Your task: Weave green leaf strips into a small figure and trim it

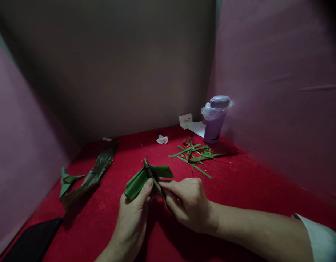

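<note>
A folded green leaf figure [138, 183] with wing-like flaps on both sides is held above the red table. Along its middle runs a brownish wrapped stem [158, 188]. My left hand [134, 211] grips the figure from below, thumb pressed on the base of the flaps. On the other side, my right hand [188, 203] is closed, thumb and forefinger pinched at the stem under the right flap. Exactly what those fingertips hold is partly hidden. Beyond the hands lie several green leaf scraps and strips [194, 151].
On the left of the red table [124, 153] lie a long dark leaf [98, 171] and another folded green leaf piece [66, 182]. A black flat object [31, 240] is at the near left. Crumpled tissue [162, 139], white cards [196, 127] and a purple tumbler [215, 125] stand farther back.
</note>
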`<state>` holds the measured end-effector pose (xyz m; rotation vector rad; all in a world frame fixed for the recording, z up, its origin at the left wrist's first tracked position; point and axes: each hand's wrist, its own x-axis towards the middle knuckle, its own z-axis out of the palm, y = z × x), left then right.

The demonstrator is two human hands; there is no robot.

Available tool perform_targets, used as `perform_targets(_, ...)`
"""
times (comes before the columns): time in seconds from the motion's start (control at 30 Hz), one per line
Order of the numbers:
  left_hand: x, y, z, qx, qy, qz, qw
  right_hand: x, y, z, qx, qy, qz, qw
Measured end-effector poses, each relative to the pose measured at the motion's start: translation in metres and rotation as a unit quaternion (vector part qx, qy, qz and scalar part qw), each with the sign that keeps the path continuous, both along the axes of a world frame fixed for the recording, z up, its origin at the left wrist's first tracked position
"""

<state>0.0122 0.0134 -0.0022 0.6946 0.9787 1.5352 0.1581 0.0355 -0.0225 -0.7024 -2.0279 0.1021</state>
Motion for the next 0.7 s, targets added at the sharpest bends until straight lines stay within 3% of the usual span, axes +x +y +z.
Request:
perform_targets(0.23,-0.006,0.001,0.009,-0.053,-0.063,-0.016,0.996,0.000,-0.001,-0.002,0.004,0.036,-0.020,0.999)
perform_targets(0.5,-0.010,0.002,0.008,-0.079,-0.081,-0.028,0.993,-0.003,0.003,0.001,-0.167,0.147,-0.017,0.975)
perform_targets(0.7,-0.007,0.002,0.009,-0.100,-0.094,-0.031,0.990,0.000,0.006,0.007,-0.189,0.238,0.022,0.952)
